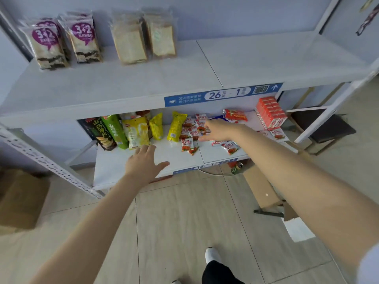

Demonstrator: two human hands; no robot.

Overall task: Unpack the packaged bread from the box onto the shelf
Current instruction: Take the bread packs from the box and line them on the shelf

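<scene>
Purple-labelled bread packs (46,41): "3+2". Blue upper shelf-edge label (223,94): "26 - 1", barcode, arrow. Lower shelf-edge label (205,167): "14".

The top shelf (266,62) before me carried purple-labelled bread packs (48,44) and plain bread packs (131,46) upright at its back left; the lower shelf (123,162) held snack bags (135,132), strewn red sachets (187,144), stacked red cartons (270,112); a cardboard box (20,199) sat on the floor (184,222).
</scene>
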